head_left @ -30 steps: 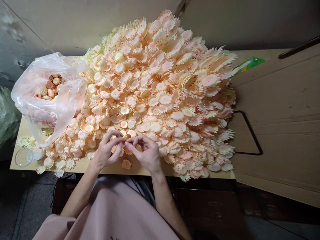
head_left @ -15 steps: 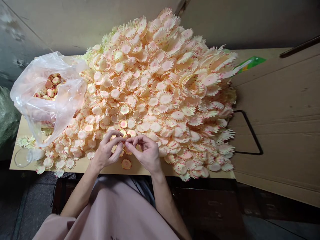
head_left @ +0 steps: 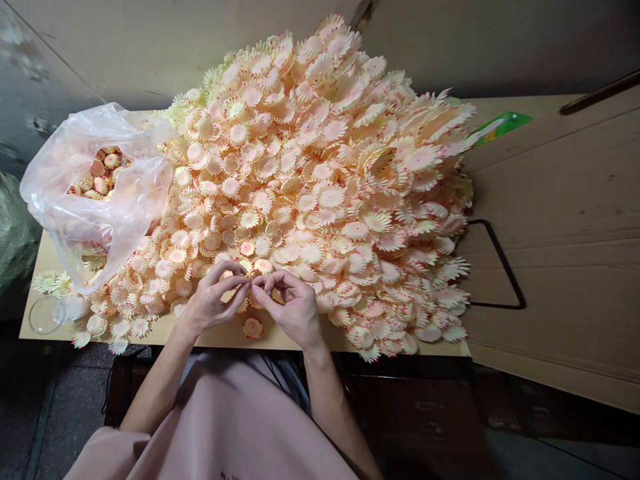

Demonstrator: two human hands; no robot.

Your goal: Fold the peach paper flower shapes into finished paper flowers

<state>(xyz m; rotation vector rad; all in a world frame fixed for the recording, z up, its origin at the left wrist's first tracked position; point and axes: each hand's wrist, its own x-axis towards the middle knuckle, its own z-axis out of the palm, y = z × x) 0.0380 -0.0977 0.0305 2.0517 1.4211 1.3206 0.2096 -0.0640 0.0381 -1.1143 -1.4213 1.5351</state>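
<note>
My left hand (head_left: 214,301) and my right hand (head_left: 293,305) meet fingertip to fingertip above the near edge of the table. Thumb and forefinger are pinched together on each; whatever lies between the tips is too small or hidden to make out. Behind them rises a large heap of pale cream-pink artificial flower pieces (head_left: 320,193) with fringed, red-tipped petals. One single flower piece (head_left: 253,328) lies on the table top just below and between my hands. Some pieces right behind my fingers are partly covered by them.
At the left is a translucent plastic bag (head_left: 135,193) holding darker, curled flower pieces (head_left: 103,175). Near the front left corner lies a small clear round dish (head_left: 46,315). A cardboard sheet (head_left: 555,260) with a black metal frame (head_left: 505,267) stands at the right, by a green packet (head_left: 503,128).
My left thumb has shifted slightly up and right, closer to the forefinger tip. My right hand has barely moved, and the heap looks the same.
</note>
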